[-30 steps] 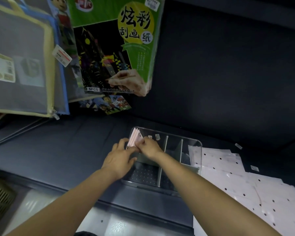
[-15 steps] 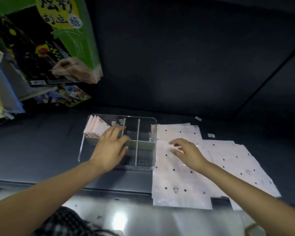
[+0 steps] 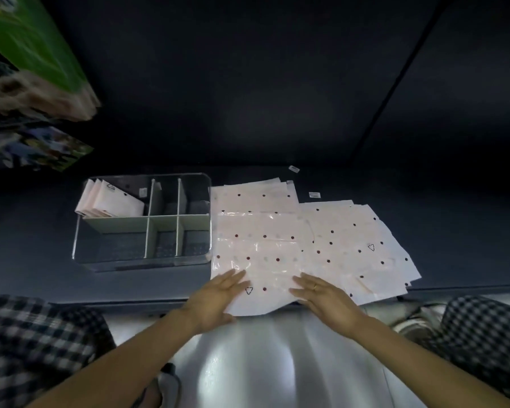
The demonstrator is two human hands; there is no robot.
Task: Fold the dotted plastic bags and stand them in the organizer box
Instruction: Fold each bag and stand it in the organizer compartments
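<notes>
Head view, nearest first: two bare forearms reach forward over a pale shiny floor, with checked cloth at both lower corners. The left hand [image 3: 215, 301] lies flat on the near left corner of the top bag [image 3: 256, 245], fingers straight and slightly spread, thumb at the bag's near edge. The right hand [image 3: 324, 298] rests on the bag's near right corner, fingers straight and close together, a ring on one of them. Neither hand pinches the plastic as far as can be seen. That bag is pale pink with dark dots and a small triangle mark near the left fingertips; its near edge hangs just over the front of the dark shelf [image 3: 36, 245]. To its right lie more bags [image 3: 362, 245], fanned flat and overlapping, partly under the top one. Left of the bags, touching their edge, stands the clear box [image 3: 84, 254] with pale dividers. Folded bags [image 3: 106, 200] stand leaning in its far left compartment; the other compartments show only the bottom. Farther back, small white labels [image 3: 314, 194] lie on the shelf. At upper left hang blurred green packages [image 3: 33, 51].
</notes>
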